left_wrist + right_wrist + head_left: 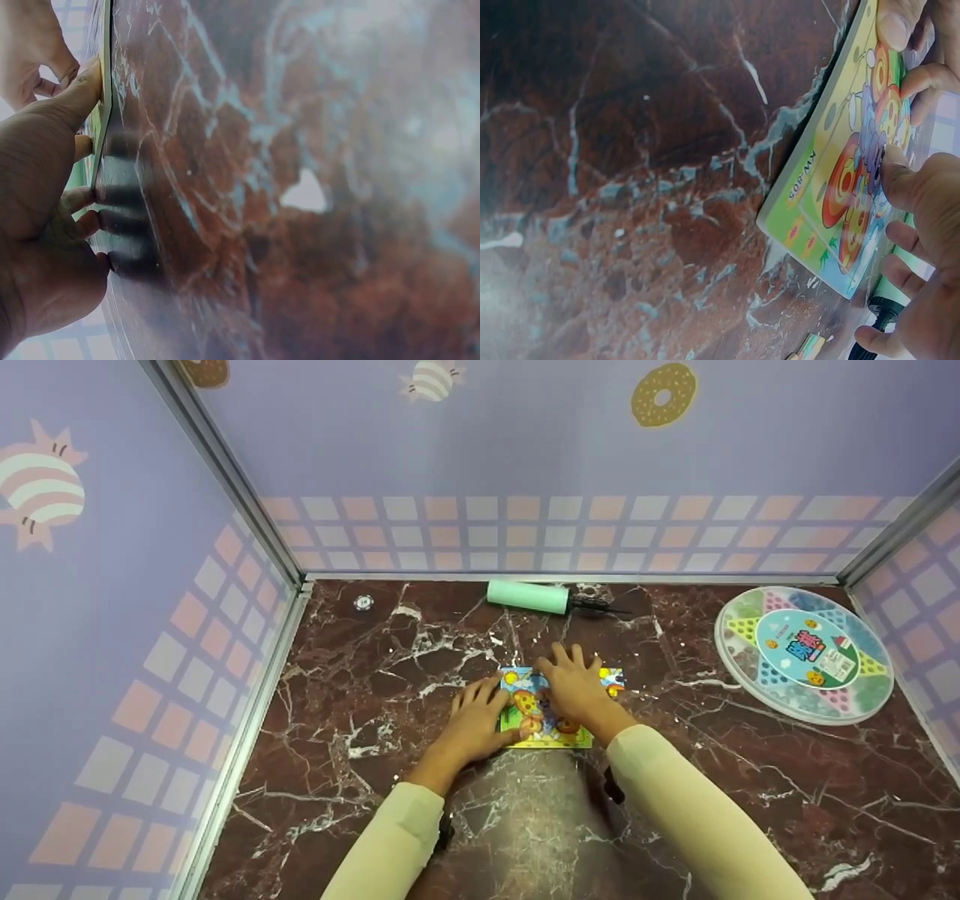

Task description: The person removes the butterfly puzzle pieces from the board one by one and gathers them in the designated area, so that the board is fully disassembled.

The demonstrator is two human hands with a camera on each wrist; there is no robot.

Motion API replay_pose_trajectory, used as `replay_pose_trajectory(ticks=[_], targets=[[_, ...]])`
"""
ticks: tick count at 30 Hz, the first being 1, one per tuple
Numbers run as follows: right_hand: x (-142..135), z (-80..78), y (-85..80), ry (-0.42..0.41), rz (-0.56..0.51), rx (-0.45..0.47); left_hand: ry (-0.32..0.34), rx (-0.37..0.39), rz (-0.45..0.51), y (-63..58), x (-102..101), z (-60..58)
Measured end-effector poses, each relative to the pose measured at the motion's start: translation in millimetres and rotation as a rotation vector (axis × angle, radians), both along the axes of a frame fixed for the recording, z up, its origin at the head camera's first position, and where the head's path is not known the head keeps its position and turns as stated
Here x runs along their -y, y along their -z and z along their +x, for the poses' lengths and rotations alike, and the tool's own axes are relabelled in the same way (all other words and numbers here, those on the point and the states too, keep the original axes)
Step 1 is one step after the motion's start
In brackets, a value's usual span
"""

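A flat picture puzzle board (519, 740) printed with cartoon animals and bright wheels lies on the marble-patterned table. At its left side rests my left hand (472, 727), the thumb over the near left corner and the fingers spread along the left edge. My right hand (576, 690) reaches over the upper right part of the board, fingers spread. In the right wrist view, its thumb (900, 180) touches the printed face (795, 214) near the middle. A small picture piece (615, 681) shows just right of the right hand.
Behind the hands lies a mint-green hand pump (529, 596) with a black end. A round chequers-style game box (806, 656) sits at the right, and a small poker chip (363, 602) at the far left. Patterned walls (525, 532) enclose the table's back and sides.
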State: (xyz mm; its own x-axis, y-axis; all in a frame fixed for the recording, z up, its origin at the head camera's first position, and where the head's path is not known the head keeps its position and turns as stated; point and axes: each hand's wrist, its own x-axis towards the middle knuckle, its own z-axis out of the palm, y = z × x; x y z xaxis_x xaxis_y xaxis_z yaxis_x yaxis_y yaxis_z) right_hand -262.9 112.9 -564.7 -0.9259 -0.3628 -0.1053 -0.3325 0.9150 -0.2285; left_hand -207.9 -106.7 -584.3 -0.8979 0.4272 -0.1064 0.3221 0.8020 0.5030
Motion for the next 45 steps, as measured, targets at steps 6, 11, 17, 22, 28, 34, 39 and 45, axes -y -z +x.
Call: replay_pose_trajectory(ticks=[6, 11, 17, 22, 28, 34, 39, 45], targets=[[0.4, -0.8, 0.4, 0.000, -0.025, 0.010, 0.003, -0.004, -0.001, 0.3, 0.1, 0.6], [0.0, -0.3, 1.2, -0.016, -0.041, -0.016, -0.002, 0.012, -0.004, 0.0, -0.5, -0.5], [0.7, -0.4, 2.4, -0.020, -0.040, -0.038, -0.007, 0.013, 0.002, -1.1, -0.2, 0.2], [1.7, -0.4, 2.5, -0.025, -0.044, -0.048, -0.009, 0.006, 0.007, -0.8, -0.2, 0.1], [0.5, 0.3, 4.4, -0.033, -0.085, -0.025, -0.009, -0.012, 0.006, 0.2, -0.9, -0.1], [-0.4, 0.3, 5.0, -0.056, -0.127, -0.013, -0.011, -0.025, 0.014, 0.3, -1.3, 0.3], [-0.1, 0.2, 4.0, -0.069, -0.104, -0.021, -0.010, -0.015, 0.039, 0.9, -1.2, 0.2], [1.2, 0.5, 2.7, -0.061, -0.065, -0.012, -0.013, -0.008, 0.048, 2.2, -0.6, -0.5]])
